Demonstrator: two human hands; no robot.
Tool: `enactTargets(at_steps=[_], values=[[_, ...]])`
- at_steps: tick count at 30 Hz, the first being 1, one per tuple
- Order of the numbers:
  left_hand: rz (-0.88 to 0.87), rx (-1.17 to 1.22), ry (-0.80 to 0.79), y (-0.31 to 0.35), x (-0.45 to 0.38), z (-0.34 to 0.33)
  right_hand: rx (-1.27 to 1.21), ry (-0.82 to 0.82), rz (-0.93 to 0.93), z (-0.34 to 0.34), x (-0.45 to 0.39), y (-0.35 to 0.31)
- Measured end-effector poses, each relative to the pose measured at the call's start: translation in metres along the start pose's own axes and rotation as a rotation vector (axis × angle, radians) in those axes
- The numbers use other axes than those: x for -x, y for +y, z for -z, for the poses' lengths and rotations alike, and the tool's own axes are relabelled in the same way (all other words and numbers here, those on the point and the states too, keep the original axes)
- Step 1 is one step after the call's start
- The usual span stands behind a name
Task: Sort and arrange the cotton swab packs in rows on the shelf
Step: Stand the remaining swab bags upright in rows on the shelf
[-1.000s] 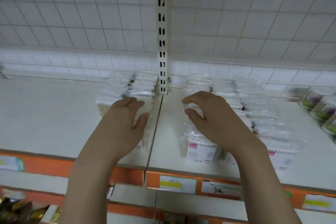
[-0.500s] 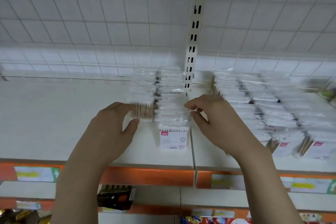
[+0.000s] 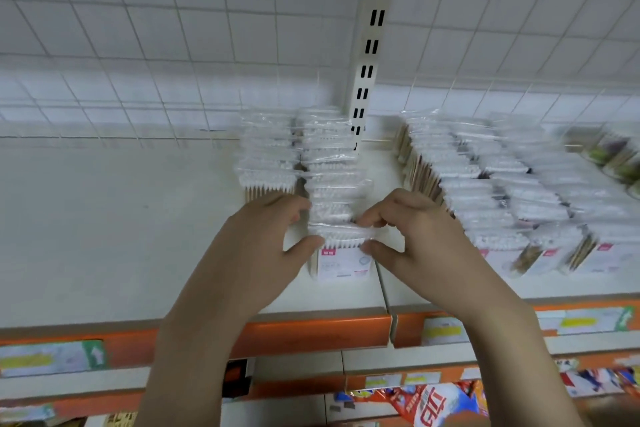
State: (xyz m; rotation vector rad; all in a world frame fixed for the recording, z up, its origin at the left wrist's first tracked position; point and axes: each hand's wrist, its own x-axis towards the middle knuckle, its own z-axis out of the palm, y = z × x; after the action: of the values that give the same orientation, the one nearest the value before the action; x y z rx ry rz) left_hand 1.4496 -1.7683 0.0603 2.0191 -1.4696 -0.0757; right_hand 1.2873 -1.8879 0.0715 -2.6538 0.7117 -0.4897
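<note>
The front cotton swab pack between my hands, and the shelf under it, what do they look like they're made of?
Front cotton swab pack: seemingly thin clear plastic film, glossy and crinkled at the top, with a white, probably paper label; inside, tan sticks that look wooden with white cotton tips. Both the left hand and right hand pinch it. Shelf: smooth, matte off-white surface, likely painted metal, though the blur leaves that open.

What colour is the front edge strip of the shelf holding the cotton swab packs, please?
Orange, seen in the head view on the shelf edge strip below the front cotton swab pack.
</note>
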Motion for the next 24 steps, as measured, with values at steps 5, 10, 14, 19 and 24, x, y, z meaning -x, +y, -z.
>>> enactTargets(at_steps=[5, 10, 14, 19, 24], values=[[-0.032, 0.05, -0.025, 0.008, 0.002, -0.009, -0.029, -0.004, 0.087, 0.0, 0.002, 0.006], [-0.008, 0.09, -0.044, 0.011, 0.005, -0.013, -0.13, -0.035, 0.12, 0.002, 0.006, 0.012], [0.021, 0.104, -0.027, 0.012, 0.011, -0.012, -0.223, 0.03, 0.101, 0.008, 0.003, 0.015], [0.031, 0.075, -0.011, 0.013, 0.015, -0.009, -0.088, 0.098, 0.052, 0.014, -0.013, 0.02], [0.018, 0.045, 0.026, 0.014, 0.02, -0.004, -0.015, 0.052, 0.04, 0.012, -0.023, 0.021]])
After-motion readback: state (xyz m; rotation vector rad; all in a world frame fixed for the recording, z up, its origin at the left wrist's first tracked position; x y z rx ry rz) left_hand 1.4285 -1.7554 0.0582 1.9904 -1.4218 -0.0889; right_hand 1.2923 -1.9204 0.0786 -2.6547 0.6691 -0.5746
